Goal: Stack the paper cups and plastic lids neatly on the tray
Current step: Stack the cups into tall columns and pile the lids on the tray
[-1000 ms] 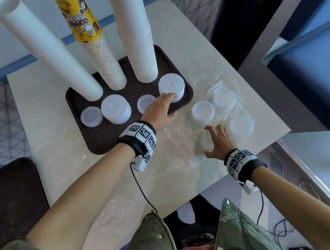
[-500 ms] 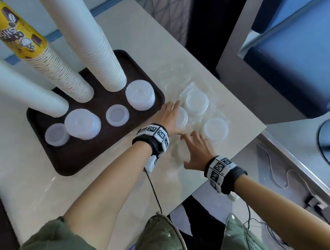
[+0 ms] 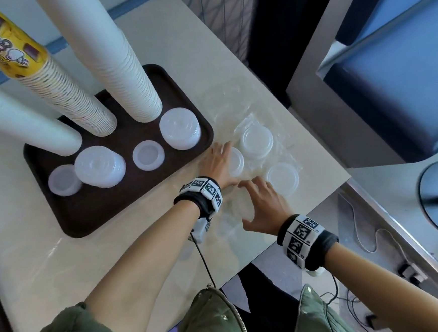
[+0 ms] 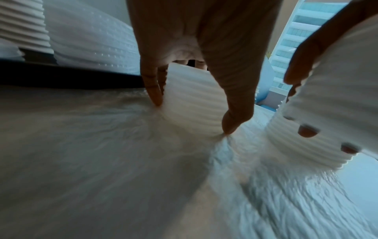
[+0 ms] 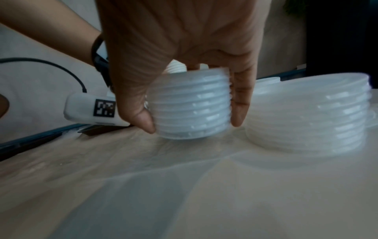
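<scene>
Left hand: the left hand (image 3: 219,165) reaches over a short stack of translucent plastic lids (image 3: 236,162) on the table, just right of the tray edge. In the left wrist view the thumb and fingers (image 4: 235,113) are curled down on both sides of this ribbed stack (image 4: 192,100) and grip it; the fingertips touch the plastic film under it.

Right hand: the right hand (image 3: 264,205) grips a second small stack of white plastic lids (image 5: 190,106), thumb on one side and fingers on the other. This stack stands on the film, or just above it; I cannot tell which.

Other lids on table: a wide stack of translucent lids (image 3: 256,142) and another wide lid stack (image 3: 281,178) stand on the crumpled clear plastic film (image 3: 285,155), near both hands.

Tray: the dark brown rectangular plastic tray (image 3: 126,199) lies on the beige table (image 3: 63,269), left of the hands.

On the tray, back row: three tall columns of nested paper cups: a plain white column (image 3: 20,121), a column with a yellow printed cup on top (image 3: 57,87), and a second plain white column (image 3: 127,76).

On the tray, front row: four lid piles: a low small pile (image 3: 63,180), a wide tall pile (image 3: 100,166), a small pile (image 3: 148,155), a tall pile (image 3: 180,128) by the right edge.

Wrists: both carry black bands with black-and-white marker blocks (image 3: 206,190).
</scene>
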Demonstrator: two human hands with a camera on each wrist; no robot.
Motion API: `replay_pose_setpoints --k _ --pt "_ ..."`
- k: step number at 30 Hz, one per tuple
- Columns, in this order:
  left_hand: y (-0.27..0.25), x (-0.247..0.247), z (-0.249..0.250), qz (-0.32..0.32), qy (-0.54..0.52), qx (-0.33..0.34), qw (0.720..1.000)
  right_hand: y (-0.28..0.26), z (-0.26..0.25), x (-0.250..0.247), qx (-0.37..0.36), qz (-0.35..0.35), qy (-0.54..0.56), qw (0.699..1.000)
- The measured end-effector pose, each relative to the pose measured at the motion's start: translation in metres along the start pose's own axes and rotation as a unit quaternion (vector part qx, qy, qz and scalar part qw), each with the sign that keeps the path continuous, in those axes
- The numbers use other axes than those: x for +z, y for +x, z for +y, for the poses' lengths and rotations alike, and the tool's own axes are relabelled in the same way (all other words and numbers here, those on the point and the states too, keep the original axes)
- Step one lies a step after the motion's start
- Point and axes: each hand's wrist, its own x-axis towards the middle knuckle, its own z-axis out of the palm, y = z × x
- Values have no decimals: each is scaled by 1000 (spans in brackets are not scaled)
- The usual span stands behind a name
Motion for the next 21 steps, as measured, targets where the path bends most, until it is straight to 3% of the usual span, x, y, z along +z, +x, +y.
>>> replay_pose_setpoints --k 10,15,21 --pt "-28 -19 -19 29 -115 -11 993 7 -16 -19 -10 -12 18 1000" --pt "-75 -41 -65 90 -162 -32 982 28 -45 -23 -48 -22 15 998" --pt "-141 -44 -136 151 -167 -113 968 58 -99 -13 -103 -45 -10 994"
